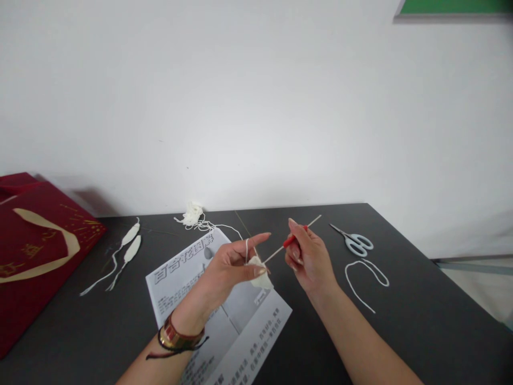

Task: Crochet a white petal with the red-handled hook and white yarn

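Observation:
My left hand (230,264) pinches a small cream crochet piece (259,272) above a printed instruction sheet (236,315). White yarn is looped over its stretched index finger and runs back to a yarn clump (192,214) by the wall. My right hand (306,256) grips a crochet hook (294,239) by its red handle. The hook's thin tip points into the crochet piece.
Two finished white leaf-shaped pieces (130,243) with long tails lie at the left. A dark red bag (32,251) with a cream ribbon sits at the far left. Pale blue scissors (356,243) and a loose white yarn strand (366,278) lie at the right on the dark table (420,321).

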A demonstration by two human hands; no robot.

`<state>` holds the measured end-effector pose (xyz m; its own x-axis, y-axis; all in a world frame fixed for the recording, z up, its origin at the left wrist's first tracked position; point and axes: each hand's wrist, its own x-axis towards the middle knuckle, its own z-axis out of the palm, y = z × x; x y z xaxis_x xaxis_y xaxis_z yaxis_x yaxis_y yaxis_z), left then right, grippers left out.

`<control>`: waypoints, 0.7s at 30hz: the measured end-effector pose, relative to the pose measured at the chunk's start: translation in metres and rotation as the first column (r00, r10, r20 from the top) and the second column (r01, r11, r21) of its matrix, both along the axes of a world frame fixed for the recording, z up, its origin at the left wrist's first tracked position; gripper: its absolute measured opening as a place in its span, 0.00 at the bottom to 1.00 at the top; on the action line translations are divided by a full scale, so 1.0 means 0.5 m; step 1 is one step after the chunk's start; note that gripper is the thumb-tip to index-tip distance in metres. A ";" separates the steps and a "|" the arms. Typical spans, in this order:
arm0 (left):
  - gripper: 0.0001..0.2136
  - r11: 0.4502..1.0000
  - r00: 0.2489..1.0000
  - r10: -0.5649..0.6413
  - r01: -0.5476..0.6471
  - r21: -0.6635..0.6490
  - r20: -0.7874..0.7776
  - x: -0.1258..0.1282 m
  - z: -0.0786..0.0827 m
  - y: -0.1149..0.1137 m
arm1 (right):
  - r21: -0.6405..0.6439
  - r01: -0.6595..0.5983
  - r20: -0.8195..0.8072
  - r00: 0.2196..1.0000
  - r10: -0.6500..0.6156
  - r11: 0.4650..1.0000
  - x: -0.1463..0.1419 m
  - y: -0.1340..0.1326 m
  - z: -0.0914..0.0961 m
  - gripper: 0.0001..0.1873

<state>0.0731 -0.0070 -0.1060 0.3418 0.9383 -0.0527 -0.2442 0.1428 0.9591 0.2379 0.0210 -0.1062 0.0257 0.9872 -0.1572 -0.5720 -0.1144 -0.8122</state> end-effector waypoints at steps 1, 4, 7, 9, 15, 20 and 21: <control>0.25 1.000 1.000 0.006 -0.006 -0.005 0.016 0.000 0.000 0.001 | 0.008 0.002 -0.008 1.000 -0.002 1.000 0.000 -0.001 0.001 0.20; 0.25 0.999 0.998 0.011 -0.007 -0.053 0.069 0.000 0.003 0.001 | 0.081 0.033 -0.024 0.999 -0.032 0.996 -0.001 -0.005 0.007 0.18; 0.25 0.997 0.993 0.006 0.004 -0.082 0.121 0.001 0.007 -0.001 | 0.149 0.047 -0.022 0.999 -0.045 0.988 -0.001 -0.008 0.012 0.16; 0.25 0.996 0.988 -0.003 0.017 -0.088 0.154 0.002 0.009 -0.002 | 0.164 0.042 -0.013 0.999 -0.040 0.985 0.000 -0.009 0.015 0.16; 0.25 0.992 0.981 -0.026 0.050 -0.119 0.194 0.003 0.011 -0.003 | 0.222 0.064 0.050 0.996 -0.077 0.973 0.005 -0.011 0.017 0.17; 0.26 0.984 0.978 -0.053 0.085 -0.156 0.203 0.003 0.009 0.000 | 0.283 0.074 0.074 0.992 -0.099 0.956 0.009 -0.013 0.013 0.16; 0.26 0.983 0.977 -0.055 0.090 -0.162 0.206 0.003 0.009 0.001 | 0.292 0.070 0.077 0.992 -0.097 0.954 0.010 -0.014 0.012 0.16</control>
